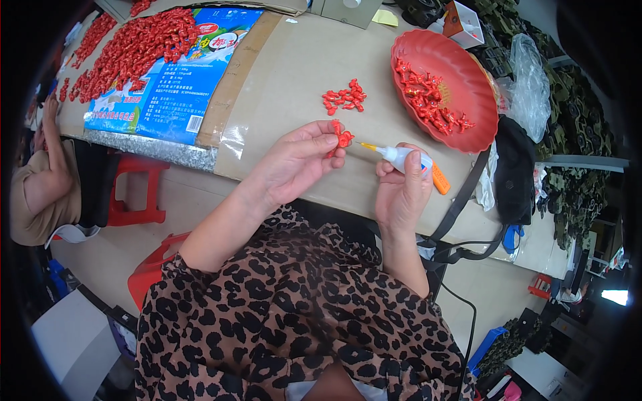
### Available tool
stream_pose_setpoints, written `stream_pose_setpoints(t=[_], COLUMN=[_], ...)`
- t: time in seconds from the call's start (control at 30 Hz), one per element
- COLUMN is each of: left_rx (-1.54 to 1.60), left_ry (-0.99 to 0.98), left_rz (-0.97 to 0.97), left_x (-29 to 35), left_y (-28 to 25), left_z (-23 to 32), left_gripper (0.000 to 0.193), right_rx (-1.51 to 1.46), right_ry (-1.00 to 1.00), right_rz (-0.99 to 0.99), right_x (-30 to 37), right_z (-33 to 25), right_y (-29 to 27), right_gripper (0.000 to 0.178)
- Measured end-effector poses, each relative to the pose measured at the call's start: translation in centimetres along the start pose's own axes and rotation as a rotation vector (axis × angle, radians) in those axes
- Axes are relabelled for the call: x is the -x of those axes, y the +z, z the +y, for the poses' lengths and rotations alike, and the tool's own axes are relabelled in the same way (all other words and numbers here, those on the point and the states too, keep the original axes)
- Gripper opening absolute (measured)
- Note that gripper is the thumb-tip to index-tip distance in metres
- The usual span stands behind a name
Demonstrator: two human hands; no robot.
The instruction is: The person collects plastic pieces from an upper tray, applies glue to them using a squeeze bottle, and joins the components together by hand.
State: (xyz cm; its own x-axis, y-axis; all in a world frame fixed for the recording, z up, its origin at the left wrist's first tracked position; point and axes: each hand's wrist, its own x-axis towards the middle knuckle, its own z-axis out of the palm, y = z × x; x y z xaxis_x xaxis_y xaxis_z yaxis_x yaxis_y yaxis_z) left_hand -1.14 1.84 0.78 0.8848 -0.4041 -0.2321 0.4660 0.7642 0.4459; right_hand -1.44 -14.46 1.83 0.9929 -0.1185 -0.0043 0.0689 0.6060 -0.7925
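Between the thumb and fingers of my left hand [294,160] is a small red plastic figure [344,138]. My right hand [404,190] grips a white glue bottle [400,158] whose thin yellow nozzle points left, its tip close to the figure; whether they touch I cannot tell. Just beyond my left hand lies a small group of red plastic pieces [345,97] on the table. A red scalloped bowl [478,100], tilted in view at the right, holds several red figures [431,100]. An orange object [441,179], perhaps a cutter handle, rests beside my right hand.
A large heap of red pieces [144,50] covers part of a blue printed cardboard sheet [200,100] at the far left. Another person [50,174] sits there near a red stool [137,190]. A black bag [515,170] and clear plastic bag [529,87] lie right of the bowl.
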Motion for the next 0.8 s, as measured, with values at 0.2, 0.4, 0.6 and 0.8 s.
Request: stream_pose_setpoints(t=[0.2,0.4,0.6,0.8], left_rx=[0.084,0.141,0.137,0.136], left_ry=[0.061,0.009,0.027,0.025], left_rz=[-0.003,-0.031,0.007,0.013], left_x=[0.3,0.4,0.3,0.3], left_y=[0.3,-0.4,-0.4,-0.3], left_z=[-0.8,-1.2,-1.5,-1.4], left_gripper=[0.017,0.016,0.017,0.017], right_rx=[0.059,0.156,0.162,0.241], right_ry=[-0.063,-0.119,-0.177,-0.212], right_rz=[-0.027,-0.089,-0.102,-0.122], right_x=[0.1,0.3,0.3,0.2], right_z=[0.3,0.5,0.8,0.9], right_y=[-0.3,-0.1,-0.2,-0.2], right_gripper=[0.017,0.020,0.017,0.020])
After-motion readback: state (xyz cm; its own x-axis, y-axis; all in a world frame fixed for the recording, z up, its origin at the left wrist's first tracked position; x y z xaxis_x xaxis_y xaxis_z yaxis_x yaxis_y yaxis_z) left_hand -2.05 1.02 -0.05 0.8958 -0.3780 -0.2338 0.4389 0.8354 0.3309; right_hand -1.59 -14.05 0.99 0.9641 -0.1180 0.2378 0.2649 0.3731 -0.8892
